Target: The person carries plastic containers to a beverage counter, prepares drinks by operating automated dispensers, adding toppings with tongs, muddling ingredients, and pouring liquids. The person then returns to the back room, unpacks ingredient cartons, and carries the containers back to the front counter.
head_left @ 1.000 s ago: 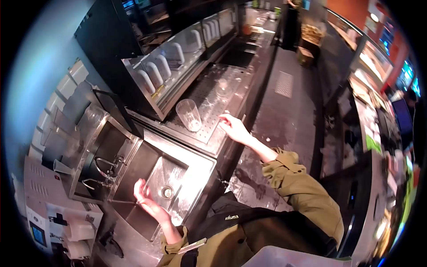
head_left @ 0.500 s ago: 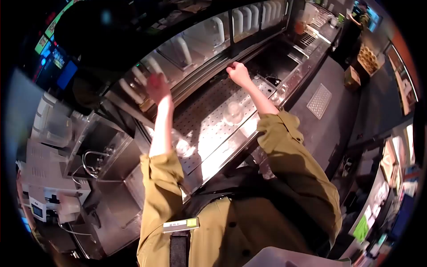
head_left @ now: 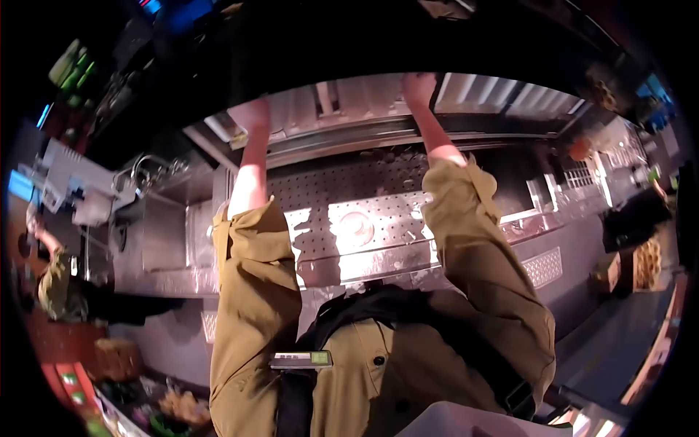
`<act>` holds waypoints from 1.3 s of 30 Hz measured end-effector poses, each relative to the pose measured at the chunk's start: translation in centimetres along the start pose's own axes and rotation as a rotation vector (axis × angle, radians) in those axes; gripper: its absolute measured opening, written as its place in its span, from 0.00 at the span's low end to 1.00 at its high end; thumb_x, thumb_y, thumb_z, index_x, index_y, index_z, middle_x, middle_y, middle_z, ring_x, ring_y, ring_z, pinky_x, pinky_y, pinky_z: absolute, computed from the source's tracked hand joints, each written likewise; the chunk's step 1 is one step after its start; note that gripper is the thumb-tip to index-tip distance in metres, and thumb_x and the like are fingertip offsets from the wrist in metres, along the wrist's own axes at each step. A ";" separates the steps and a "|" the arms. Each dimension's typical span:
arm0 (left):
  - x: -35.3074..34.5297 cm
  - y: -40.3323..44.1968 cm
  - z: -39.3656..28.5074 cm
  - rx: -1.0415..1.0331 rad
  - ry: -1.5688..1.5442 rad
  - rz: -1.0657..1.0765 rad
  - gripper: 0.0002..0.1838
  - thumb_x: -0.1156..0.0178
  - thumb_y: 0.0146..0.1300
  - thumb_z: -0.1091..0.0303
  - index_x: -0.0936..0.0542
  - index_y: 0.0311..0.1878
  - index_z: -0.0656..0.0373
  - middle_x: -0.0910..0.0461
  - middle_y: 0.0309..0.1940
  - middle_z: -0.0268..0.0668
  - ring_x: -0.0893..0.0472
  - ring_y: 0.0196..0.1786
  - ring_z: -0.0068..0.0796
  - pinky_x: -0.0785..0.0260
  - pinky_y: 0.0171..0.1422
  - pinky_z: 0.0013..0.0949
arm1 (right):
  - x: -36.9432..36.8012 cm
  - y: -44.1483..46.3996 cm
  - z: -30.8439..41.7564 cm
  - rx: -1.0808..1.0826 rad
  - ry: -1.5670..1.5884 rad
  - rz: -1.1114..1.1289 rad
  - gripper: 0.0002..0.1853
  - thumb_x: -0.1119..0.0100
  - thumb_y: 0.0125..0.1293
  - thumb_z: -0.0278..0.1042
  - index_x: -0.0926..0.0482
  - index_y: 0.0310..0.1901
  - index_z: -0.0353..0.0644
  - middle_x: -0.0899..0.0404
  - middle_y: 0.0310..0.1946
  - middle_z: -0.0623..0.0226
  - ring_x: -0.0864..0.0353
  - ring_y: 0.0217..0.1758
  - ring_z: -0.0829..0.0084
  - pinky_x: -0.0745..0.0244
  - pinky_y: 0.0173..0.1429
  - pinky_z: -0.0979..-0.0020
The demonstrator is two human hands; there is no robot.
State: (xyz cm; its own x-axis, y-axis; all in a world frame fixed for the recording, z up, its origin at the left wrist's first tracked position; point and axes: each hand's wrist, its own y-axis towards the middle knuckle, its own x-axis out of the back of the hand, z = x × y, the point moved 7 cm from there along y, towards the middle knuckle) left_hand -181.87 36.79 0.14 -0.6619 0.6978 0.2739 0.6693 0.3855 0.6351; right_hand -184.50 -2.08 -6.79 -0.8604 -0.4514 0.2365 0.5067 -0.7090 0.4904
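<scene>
Both arms reach forward over a perforated metal tray (head_left: pixel 328 178) to the shelf of upright containers (head_left: pixel 291 105) behind it. My left hand (head_left: pixel 251 115) is at the left end of that shelf, its fingers blurred and partly lost against the dark edge above. Farther right, my right hand (head_left: pixel 419 89) is at the containers near a dark divider, its fingertips hidden in shadow. Whether either hand grips anything cannot be made out. A clear round vessel (head_left: pixel 354 229) stands on the tray between my forearms.
A sink (head_left: pixel 164 233) with a curved faucet (head_left: pixel 149 166) lies to the left, beside a white machine (head_left: pixel 80 171). One person (head_left: pixel 62 284) is at the far left, another (head_left: pixel 637 215) at the far right. Cardboard boxes (head_left: pixel 615 269) stand on the right floor.
The view has swung round from the sink to face the shelf. My left hand has left the sink area, my right hand the tray's edge, and both have moved forward to the containers.
</scene>
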 end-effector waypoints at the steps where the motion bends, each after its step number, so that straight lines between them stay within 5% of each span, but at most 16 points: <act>1: 1.7 -0.9 -1.1 -0.015 0.012 -0.033 0.23 0.53 0.59 0.52 0.25 0.23 0.65 0.25 0.21 0.50 0.26 0.24 0.48 0.35 0.30 0.42 | 0.0 0.0 -0.1 0.012 0.143 -0.060 0.22 0.45 0.51 0.46 0.28 0.18 0.30 0.28 0.14 0.48 0.25 0.21 0.48 0.31 0.27 0.55; 3: 5.0 -3.3 -1.8 -0.003 0.004 -0.139 0.28 0.55 0.61 0.48 0.27 0.21 0.67 0.29 0.13 0.50 0.28 0.19 0.48 0.39 0.26 0.45 | -1.0 0.9 -1.1 -0.041 0.300 -0.111 0.24 0.44 0.49 0.47 0.29 0.14 0.30 0.30 0.11 0.48 0.25 0.19 0.49 0.34 0.25 0.56; 6: 9.4 -8.4 -4.1 0.266 -0.274 -0.156 0.25 0.50 0.61 0.53 0.29 0.20 0.68 0.36 0.09 0.34 0.39 0.15 0.22 0.44 0.21 0.30 | -0.5 0.8 0.2 -0.027 0.137 -0.113 0.28 0.44 0.49 0.55 0.28 0.15 0.30 0.30 0.13 0.47 0.25 0.21 0.49 0.33 0.27 0.55; 7: 10.3 -9.6 -2.6 0.083 -0.235 -0.054 0.19 0.50 0.63 0.59 0.27 0.24 0.67 0.34 0.14 0.27 0.37 0.17 0.20 0.45 0.22 0.29 | -0.7 0.7 -0.2 -0.007 0.088 -0.110 0.29 0.44 0.48 0.56 0.27 0.15 0.30 0.29 0.13 0.48 0.25 0.22 0.49 0.32 0.28 0.55; 9: 12.8 -12.1 -2.3 0.258 -0.422 -0.082 0.15 0.49 0.63 0.59 0.25 0.25 0.60 0.42 0.11 0.20 0.44 0.15 0.09 0.56 0.18 0.21 | 0.2 0.8 1.2 -0.028 0.064 -0.129 0.30 0.45 0.47 0.59 0.26 0.16 0.31 0.28 0.13 0.48 0.24 0.23 0.48 0.30 0.30 0.56; 11: 15.9 -15.0 -3.3 0.438 -0.491 -0.151 0.19 0.48 0.61 0.58 0.28 0.19 0.60 0.40 0.10 0.24 0.45 0.15 0.13 0.55 0.19 0.23 | 4.3 -2.1 4.4 -0.115 0.037 -0.146 0.31 0.45 0.46 0.61 0.26 0.17 0.31 0.27 0.15 0.48 0.24 0.25 0.48 0.30 0.32 0.56; 14: 20.4 -18.4 -6.0 0.392 -0.410 -0.129 0.20 0.50 0.63 0.56 0.34 0.17 0.55 0.42 0.10 0.22 0.45 0.15 0.11 0.55 0.18 0.19 | 8.9 -6.0 5.0 -0.063 0.169 -0.150 0.28 0.41 0.47 0.55 0.24 0.20 0.29 0.27 0.15 0.46 0.23 0.23 0.51 0.30 0.33 0.59; 16: 22.8 -21.7 -5.7 0.559 -0.584 -0.219 0.18 0.52 0.64 0.58 0.35 0.19 0.55 0.41 0.12 0.23 0.44 0.15 0.11 0.53 0.18 0.19 | 13.2 -9.2 6.6 0.099 0.372 -0.403 0.23 0.40 0.49 0.48 0.23 0.21 0.29 0.26 0.15 0.48 0.23 0.21 0.58 0.31 0.31 0.60; 17: 24.0 -23.3 -5.2 0.587 -0.680 -0.232 0.18 0.52 0.64 0.59 0.35 0.19 0.55 0.41 0.12 0.23 0.44 0.15 0.12 0.52 0.19 0.19 | 13.6 -9.5 4.2 0.022 0.237 -0.167 0.20 0.40 0.52 0.43 0.23 0.23 0.29 0.24 0.15 0.53 0.25 0.20 0.69 0.32 0.29 0.63; 19: 28.0 -26.3 -7.9 0.567 -0.672 -0.255 0.18 0.53 0.65 0.60 0.35 0.20 0.57 0.41 0.12 0.24 0.43 0.14 0.13 0.51 0.19 0.19 | 19.1 -12.9 7.5 -0.016 0.280 -0.145 0.19 0.42 0.55 0.42 0.23 0.22 0.28 0.29 0.10 0.66 0.35 0.17 0.81 0.37 0.23 0.71; 22: 33.5 -31.8 -8.0 0.589 -0.812 -0.352 0.17 0.54 0.64 0.60 0.36 0.21 0.57 0.41 0.13 0.25 0.43 0.14 0.13 0.51 0.19 0.19 | 24.9 -16.8 5.3 -0.112 0.459 -0.038 0.21 0.43 0.56 0.39 0.29 0.13 0.32 0.37 0.09 0.78 0.41 0.15 0.85 0.45 0.19 0.75; 23: 35.9 -33.2 -9.1 0.481 -0.759 -0.349 0.17 0.54 0.64 0.60 0.37 0.21 0.57 0.41 0.14 0.25 0.43 0.15 0.12 0.51 0.18 0.18 | 27.1 -18.1 5.6 -0.112 0.510 0.011 0.21 0.44 0.56 0.39 0.31 0.12 0.35 0.38 0.08 0.78 0.42 0.14 0.86 0.48 0.18 0.77; 29: 49.9 -44.5 -9.7 0.713 -0.617 -0.662 0.17 0.56 0.62 0.61 0.41 0.18 0.54 0.40 0.13 0.27 0.43 0.14 0.12 0.55 0.17 0.16 | 37.9 -26.1 9.2 -0.105 0.646 0.265 0.19 0.47 0.59 0.34 0.38 0.12 0.43 0.42 0.08 0.77 0.46 0.10 0.86 0.54 0.14 0.80; 34: 59.8 -48.5 -8.8 0.558 -0.412 -0.725 0.18 0.56 0.60 0.63 0.43 0.15 0.55 0.40 0.11 0.27 0.45 0.12 0.12 0.58 0.15 0.16 | 38.9 -33.6 12.2 -0.262 0.835 0.494 0.18 0.52 0.61 0.33 0.40 0.14 0.44 0.46 0.09 0.77 0.50 0.11 0.85 0.57 0.15 0.80; 39: 67.0 -50.4 -3.8 0.624 -0.387 -0.953 0.18 0.60 0.62 0.62 0.42 0.16 0.55 0.44 0.11 0.26 0.46 0.13 0.14 0.56 0.17 0.19 | 31.2 -44.4 18.3 -0.298 1.000 0.785 0.18 0.55 0.61 0.34 0.42 0.14 0.43 0.48 0.08 0.75 0.51 0.11 0.83 0.55 0.17 0.78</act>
State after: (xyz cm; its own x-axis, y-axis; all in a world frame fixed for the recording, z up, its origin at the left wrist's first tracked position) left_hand -261.24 61.75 -10.80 -0.9059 0.0673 -0.4181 0.0850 0.9961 -0.0238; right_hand -234.81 25.22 -5.80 0.0154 -0.9110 -0.4121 0.9559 -0.1075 0.2733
